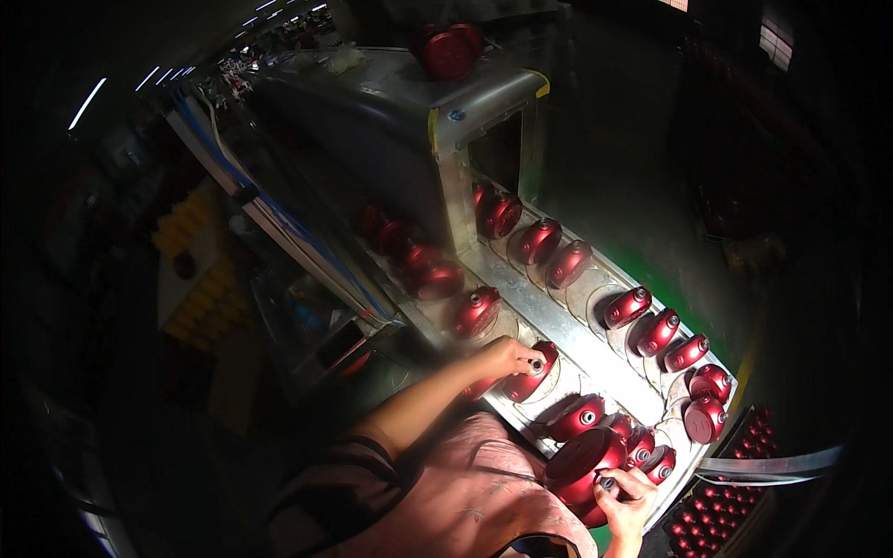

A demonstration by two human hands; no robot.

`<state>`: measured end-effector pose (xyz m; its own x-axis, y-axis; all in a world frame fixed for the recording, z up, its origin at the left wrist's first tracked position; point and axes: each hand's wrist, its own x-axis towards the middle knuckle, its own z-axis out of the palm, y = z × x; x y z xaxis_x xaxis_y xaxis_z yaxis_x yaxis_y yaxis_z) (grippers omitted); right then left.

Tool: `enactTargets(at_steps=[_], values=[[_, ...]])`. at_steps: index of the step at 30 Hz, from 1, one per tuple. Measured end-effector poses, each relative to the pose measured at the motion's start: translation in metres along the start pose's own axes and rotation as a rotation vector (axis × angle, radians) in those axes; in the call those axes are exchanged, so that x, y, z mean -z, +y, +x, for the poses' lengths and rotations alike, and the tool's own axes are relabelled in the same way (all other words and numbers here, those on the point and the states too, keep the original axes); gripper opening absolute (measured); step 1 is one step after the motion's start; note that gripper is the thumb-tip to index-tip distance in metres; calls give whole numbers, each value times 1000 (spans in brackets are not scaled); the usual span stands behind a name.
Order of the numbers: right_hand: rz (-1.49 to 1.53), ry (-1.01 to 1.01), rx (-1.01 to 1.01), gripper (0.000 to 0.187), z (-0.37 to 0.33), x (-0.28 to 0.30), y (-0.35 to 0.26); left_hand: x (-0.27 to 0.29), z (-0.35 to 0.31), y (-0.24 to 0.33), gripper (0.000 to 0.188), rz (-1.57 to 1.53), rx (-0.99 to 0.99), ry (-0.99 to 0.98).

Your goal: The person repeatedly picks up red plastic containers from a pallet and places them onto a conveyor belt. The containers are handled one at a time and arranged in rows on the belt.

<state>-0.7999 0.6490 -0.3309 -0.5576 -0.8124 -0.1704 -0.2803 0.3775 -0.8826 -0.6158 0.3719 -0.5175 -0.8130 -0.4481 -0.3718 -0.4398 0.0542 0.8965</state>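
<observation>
My left hand (507,358) is closed round the neck of a shiny red, round, flattened bottle (532,383) standing on the near row of the metal conveyor. Close to my body, at the lower right, my right hand (628,500) pinches the neck of a larger-looking red bottle (586,460), tilted with its broad round face up. Beside it on the conveyor stand several more such bottles, among them a red bottle (579,418) with its open neck toward me. Part of another red bottle (479,388) shows under my left forearm.
The conveyor carries ring-shaped plates, with a bright metal strip (567,321) down its middle. Red bottles (658,332) line its far row. A metal tunnel housing (446,177) stands over its far end. A rack of small red pieces (716,521) lies at the lower right, near a curved metal rail (772,468).
</observation>
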Motion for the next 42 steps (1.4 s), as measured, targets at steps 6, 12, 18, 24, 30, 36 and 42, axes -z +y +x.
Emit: enactTargets(at_steps=[6, 12, 18, 24, 30, 36, 42], values=[[-120, 71, -55, 24, -11, 29, 21, -27, 40, 4, 38, 126, 91, -157], [-37, 211, -150, 26, -37, 45, 42, -35, 48, 12, 42, 217, -86, -236], [-84, 366, -211, 29, -58, 81, 52, -87, 91, 21, 40, -141, -182, -149], [-21, 345, -256, 25, -56, 77, 73, -94, 92, 9, 30, 17, -339, 13], [-12, 356, -206, 25, -74, 111, 98, -38, 49, -5, 34, 119, -217, 723], [-31, 351, -170, 25, -93, 147, 120, -20, 26, -62, 38, 437, 163, 971], [-407, -55, -571, 21, -89, 155, 125, -52, 16, -94, 41, 138, 75, 587]])
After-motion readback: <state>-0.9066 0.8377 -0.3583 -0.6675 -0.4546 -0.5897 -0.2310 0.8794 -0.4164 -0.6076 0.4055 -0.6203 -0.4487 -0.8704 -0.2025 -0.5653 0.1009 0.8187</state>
